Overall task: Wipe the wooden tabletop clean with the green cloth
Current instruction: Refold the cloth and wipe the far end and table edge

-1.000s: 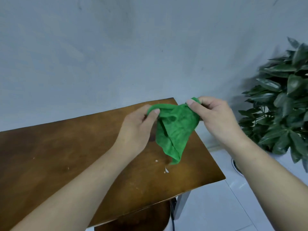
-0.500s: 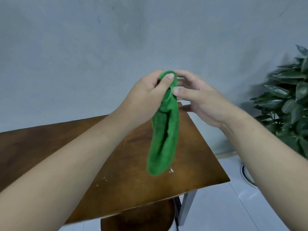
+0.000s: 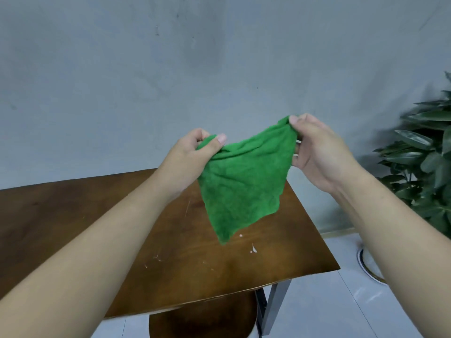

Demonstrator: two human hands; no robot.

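Both hands up over the far right part of the wooden tabletop, green cloth stretched between them, off the surface. Left hand closed on the cloth's left top corner, thumb pressed over bunched fabric, fingers curled behind. Right hand pinching the right top corner, thumb on the near face, other fingers behind the fabric, probably loosely spread but mostly hidden. Cloth hanging as a rough triangle, lowest point dangling above the table, not touching as far as visible. Small pale crumbs and specks on the wood just below and near of that tip, more to the left. Leafy plant at the right edge, on the floor side. Grey wall behind.
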